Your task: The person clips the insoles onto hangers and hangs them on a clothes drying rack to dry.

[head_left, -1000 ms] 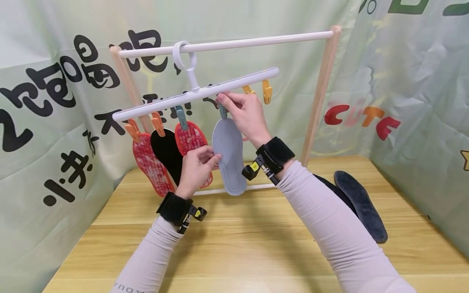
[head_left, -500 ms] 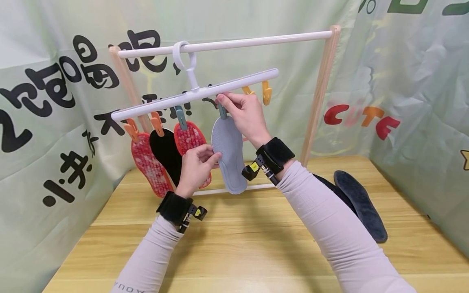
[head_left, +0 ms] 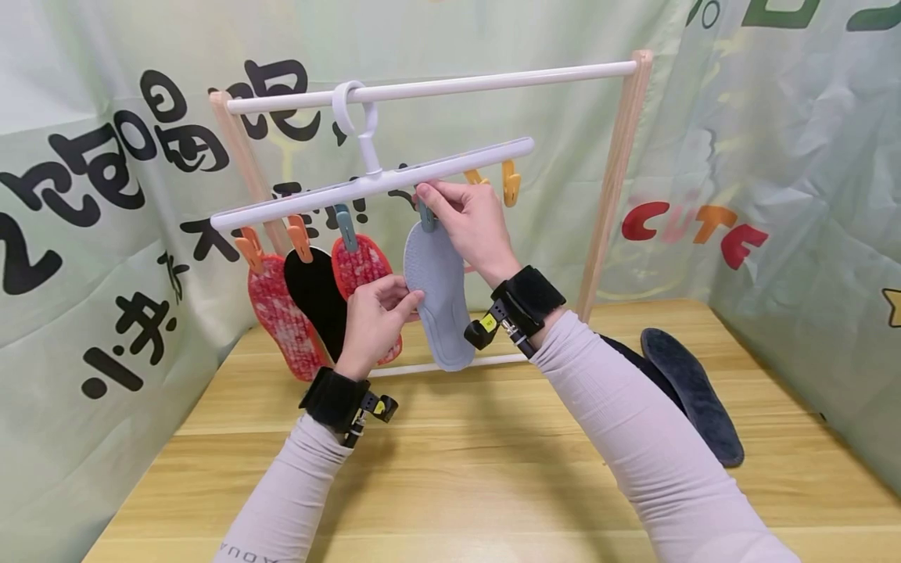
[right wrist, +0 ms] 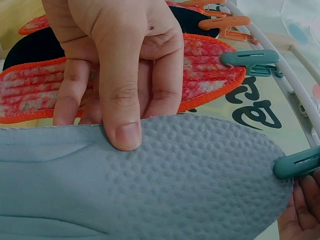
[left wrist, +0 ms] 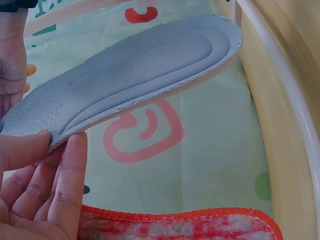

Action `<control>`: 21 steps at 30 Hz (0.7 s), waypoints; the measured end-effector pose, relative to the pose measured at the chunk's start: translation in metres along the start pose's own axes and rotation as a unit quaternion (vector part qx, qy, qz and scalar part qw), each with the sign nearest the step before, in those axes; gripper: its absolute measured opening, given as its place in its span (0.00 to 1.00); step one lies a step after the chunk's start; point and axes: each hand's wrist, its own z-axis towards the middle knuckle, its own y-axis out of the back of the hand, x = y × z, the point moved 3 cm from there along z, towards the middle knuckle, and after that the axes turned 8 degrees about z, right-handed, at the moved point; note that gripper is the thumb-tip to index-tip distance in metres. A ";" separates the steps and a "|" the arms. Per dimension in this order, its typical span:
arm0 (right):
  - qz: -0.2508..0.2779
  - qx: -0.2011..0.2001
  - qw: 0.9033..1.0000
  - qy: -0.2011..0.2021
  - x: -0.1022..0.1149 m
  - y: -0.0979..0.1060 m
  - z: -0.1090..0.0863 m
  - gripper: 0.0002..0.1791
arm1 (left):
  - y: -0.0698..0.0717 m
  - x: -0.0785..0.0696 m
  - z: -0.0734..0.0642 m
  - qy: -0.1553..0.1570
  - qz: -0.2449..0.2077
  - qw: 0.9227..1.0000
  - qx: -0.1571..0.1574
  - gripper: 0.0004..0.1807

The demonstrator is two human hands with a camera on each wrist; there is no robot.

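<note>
A grey insole point(head_left: 436, 301) hangs upright from a teal clip point(right wrist: 295, 164) whose jaws overlap its top end. My left hand point(head_left: 376, 320) pinches the insole's left edge between thumb and fingers, with the thumb on the front face in the right wrist view. My right hand point(head_left: 479, 227) pinches the teal clip at its upper part, just under the white hanger point(head_left: 373, 184); its fingertips are partly hidden. Left of the grey insole, a red-and-white insole point(head_left: 362, 262) hangs from another teal clip point(head_left: 346, 227), partly behind my left hand.
A black insole point(head_left: 310, 293) and another red one point(head_left: 281, 313) hang from orange clips point(head_left: 299, 238) further left. Yellow clips point(head_left: 511, 184) hang at the right end. The hanger hooks over the rack's white rod point(head_left: 493, 80). Dark insoles point(head_left: 693, 395) lie on the wooden table point(head_left: 450, 469).
The hanger's right end has dipped slightly, so it tilts less. The grey insole has risen a little, and the insoles at left have shifted slightly left. Both hands keep their grips.
</note>
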 end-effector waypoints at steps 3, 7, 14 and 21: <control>0.000 0.000 1.000 0.003 0.000 0.000 0.000 0.16 | 0.000 0.000 0.000 0.000 -0.003 1.000 -0.001 0.08; -0.003 -0.001 1.000 0.004 0.000 0.000 0.000 0.15 | 0.000 0.000 0.001 0.001 -0.003 1.000 -0.002 0.08; -0.011 0.000 1.000 0.006 0.001 0.001 -0.001 0.15 | 0.001 -0.002 0.002 0.002 -0.002 1.000 -0.006 0.08; -0.008 0.005 1.000 0.007 0.000 0.001 0.000 0.16 | 0.003 -0.003 0.002 -0.003 0.012 1.000 -0.008 0.08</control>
